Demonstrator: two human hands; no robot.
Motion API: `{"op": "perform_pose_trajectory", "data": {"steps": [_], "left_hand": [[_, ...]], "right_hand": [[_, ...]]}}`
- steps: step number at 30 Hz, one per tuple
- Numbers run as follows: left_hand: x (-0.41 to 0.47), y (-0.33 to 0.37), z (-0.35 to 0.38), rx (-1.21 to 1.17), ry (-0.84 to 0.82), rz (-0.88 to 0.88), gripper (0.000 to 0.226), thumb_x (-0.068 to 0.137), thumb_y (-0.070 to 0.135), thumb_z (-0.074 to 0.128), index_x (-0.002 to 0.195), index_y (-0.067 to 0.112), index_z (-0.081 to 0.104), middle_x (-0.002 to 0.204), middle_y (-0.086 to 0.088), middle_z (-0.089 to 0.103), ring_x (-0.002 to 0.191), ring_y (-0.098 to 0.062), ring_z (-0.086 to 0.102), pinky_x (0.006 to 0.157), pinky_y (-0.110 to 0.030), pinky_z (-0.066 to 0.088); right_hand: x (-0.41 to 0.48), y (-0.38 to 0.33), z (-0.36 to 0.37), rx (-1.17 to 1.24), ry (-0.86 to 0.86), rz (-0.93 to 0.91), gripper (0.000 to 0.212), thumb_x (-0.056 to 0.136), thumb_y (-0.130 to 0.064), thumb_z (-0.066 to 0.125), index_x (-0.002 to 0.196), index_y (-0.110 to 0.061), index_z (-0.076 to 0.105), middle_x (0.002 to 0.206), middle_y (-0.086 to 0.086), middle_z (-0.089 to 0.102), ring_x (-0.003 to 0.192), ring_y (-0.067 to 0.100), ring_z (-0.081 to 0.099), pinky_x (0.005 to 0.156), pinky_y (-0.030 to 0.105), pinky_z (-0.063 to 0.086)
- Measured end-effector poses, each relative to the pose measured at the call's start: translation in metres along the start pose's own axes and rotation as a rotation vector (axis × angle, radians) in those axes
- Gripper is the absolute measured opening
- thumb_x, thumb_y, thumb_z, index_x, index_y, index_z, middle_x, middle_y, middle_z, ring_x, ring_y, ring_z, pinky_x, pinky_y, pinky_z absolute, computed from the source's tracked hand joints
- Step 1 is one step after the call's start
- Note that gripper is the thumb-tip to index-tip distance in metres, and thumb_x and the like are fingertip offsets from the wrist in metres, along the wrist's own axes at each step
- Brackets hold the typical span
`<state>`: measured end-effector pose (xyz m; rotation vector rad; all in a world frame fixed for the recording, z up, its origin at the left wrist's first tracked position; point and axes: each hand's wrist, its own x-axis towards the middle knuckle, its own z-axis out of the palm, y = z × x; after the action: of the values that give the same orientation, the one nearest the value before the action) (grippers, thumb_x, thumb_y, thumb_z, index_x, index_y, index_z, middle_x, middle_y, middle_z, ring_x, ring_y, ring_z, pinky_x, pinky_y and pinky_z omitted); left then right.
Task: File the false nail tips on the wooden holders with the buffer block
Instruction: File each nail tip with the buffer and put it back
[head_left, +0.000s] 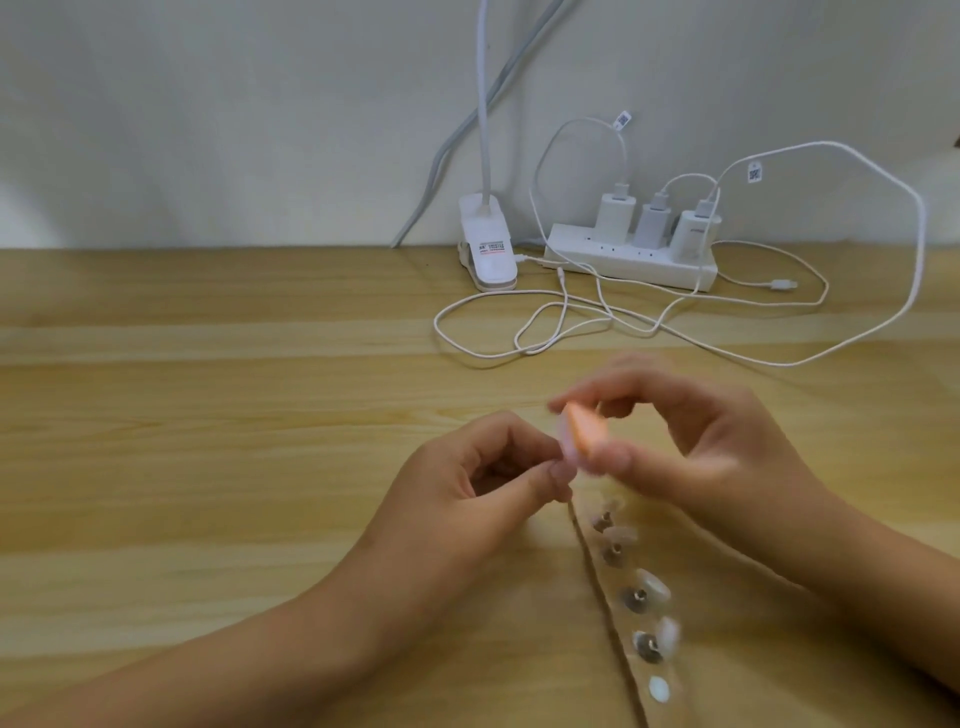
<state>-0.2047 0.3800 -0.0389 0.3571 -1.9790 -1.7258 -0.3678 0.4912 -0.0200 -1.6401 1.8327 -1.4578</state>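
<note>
Above the table (208, 415), pinched buffer block (587, 431) in right hand (701, 452) and held it against blurred nail tip (563, 441) pinched in left hand (467, 493) just to its left, over wooden holder strip (623, 574) laid lengthwise toward body.

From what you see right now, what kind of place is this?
Probably a home desk used for nail craft: a wooden table, a white power strip with chargers, a clip lamp, and false nail tips being filed with a buffer block.
</note>
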Motion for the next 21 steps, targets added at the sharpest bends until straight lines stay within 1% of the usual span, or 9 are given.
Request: {"op": "perform_pose_trajectory", "data": {"steps": [1, 3, 5, 7, 10, 13, 17, 19, 21], "left_hand": [[0.0002, -0.0005, 0.0, 0.004, 0.003, 0.0, 0.008, 0.08, 0.03, 0.072, 0.078, 0.023, 0.07, 0.077, 0.004, 0.072, 0.076, -0.005, 0.065, 0.073, -0.017, 0.048], [0.0001, 0.0004, 0.0006, -0.031, 0.017, -0.008, 0.007, 0.076, 0.03, 0.069, 0.077, 0.024, 0.07, 0.08, 0.0, 0.073, 0.076, -0.006, 0.066, 0.074, -0.018, 0.05], [0.001, 0.0017, 0.0009, -0.051, 0.022, -0.008, 0.007, 0.074, 0.031, 0.069, 0.075, 0.024, 0.071, 0.078, 0.001, 0.074, 0.075, -0.004, 0.066, 0.073, -0.015, 0.05], [0.001, 0.0007, 0.0006, -0.031, 0.026, 0.002, 0.009, 0.074, 0.031, 0.069, 0.073, 0.022, 0.07, 0.074, 0.003, 0.073, 0.073, -0.002, 0.066, 0.07, -0.012, 0.048], [-0.0002, -0.001, 0.0004, -0.052, 0.033, -0.005, 0.006, 0.075, 0.03, 0.069, 0.075, 0.024, 0.071, 0.079, 0.002, 0.074, 0.077, -0.005, 0.068, 0.072, -0.014, 0.05], [0.0008, -0.0006, -0.0007, -0.064, 0.023, 0.006, 0.003, 0.076, 0.028, 0.069, 0.075, 0.026, 0.071, 0.078, 0.004, 0.074, 0.076, -0.004, 0.068, 0.07, -0.012, 0.049], [0.0009, 0.0004, -0.0009, -0.116, 0.03, -0.005, 0.005, 0.075, 0.028, 0.067, 0.072, 0.029, 0.071, 0.076, 0.003, 0.073, 0.081, -0.006, 0.07, 0.071, -0.011, 0.049], [0.0022, 0.0018, -0.001, -0.123, 0.026, -0.003, 0.005, 0.077, 0.027, 0.068, 0.074, 0.03, 0.071, 0.075, 0.003, 0.073, 0.077, -0.005, 0.069, 0.069, -0.011, 0.048], [0.0021, 0.0004, -0.0007, -0.102, 0.026, -0.01, 0.008, 0.082, 0.027, 0.072, 0.075, 0.031, 0.071, 0.076, 0.002, 0.073, 0.075, -0.004, 0.067, 0.069, -0.012, 0.048]], "right_hand": [[0.0008, 0.0007, 0.0004, -0.039, -0.022, 0.014, 0.026, 0.077, -0.041, 0.078, 0.096, -0.024, 0.076, 0.093, -0.011, 0.071, 0.089, 0.015, 0.06, 0.083, 0.025, 0.046], [0.0039, 0.0029, -0.0013, 0.018, 0.033, 0.111, 0.023, 0.077, -0.042, 0.081, 0.092, -0.025, 0.077, 0.09, -0.013, 0.072, 0.084, 0.006, 0.06, 0.083, 0.029, 0.045], [0.0027, 0.0009, -0.0023, 0.106, 0.05, 0.095, 0.025, 0.078, -0.043, 0.078, 0.094, -0.024, 0.077, 0.093, -0.011, 0.073, 0.087, 0.009, 0.063, 0.084, 0.031, 0.048], [0.0017, -0.0013, -0.0007, 0.037, -0.009, 0.026, 0.025, 0.078, -0.042, 0.076, 0.096, -0.026, 0.077, 0.095, -0.008, 0.073, 0.09, 0.011, 0.062, 0.085, 0.028, 0.047], [0.0014, 0.0028, -0.0007, 0.091, 0.059, 0.106, 0.026, 0.076, -0.044, 0.08, 0.093, -0.024, 0.077, 0.092, -0.009, 0.074, 0.087, 0.009, 0.062, 0.085, 0.033, 0.046], [0.0014, 0.0018, 0.0007, 0.017, 0.023, -0.015, 0.027, 0.076, -0.041, 0.077, 0.097, -0.024, 0.076, 0.094, -0.007, 0.072, 0.094, 0.017, 0.062, 0.088, 0.029, 0.047], [0.0013, 0.0063, -0.0004, 0.086, 0.099, 0.091, 0.024, 0.078, -0.042, 0.08, 0.092, -0.023, 0.076, 0.096, -0.006, 0.074, 0.094, 0.019, 0.063, 0.088, 0.038, 0.048], [0.0001, 0.0039, 0.0017, 0.054, 0.049, 0.005, 0.024, 0.079, -0.041, 0.076, 0.095, -0.024, 0.075, 0.097, -0.006, 0.073, 0.094, 0.02, 0.063, 0.089, 0.033, 0.048], [0.0014, 0.005, 0.0019, 0.013, 0.019, 0.024, 0.024, 0.079, -0.043, 0.079, 0.095, -0.026, 0.074, 0.096, -0.007, 0.073, 0.093, 0.014, 0.062, 0.088, 0.031, 0.047]]}}
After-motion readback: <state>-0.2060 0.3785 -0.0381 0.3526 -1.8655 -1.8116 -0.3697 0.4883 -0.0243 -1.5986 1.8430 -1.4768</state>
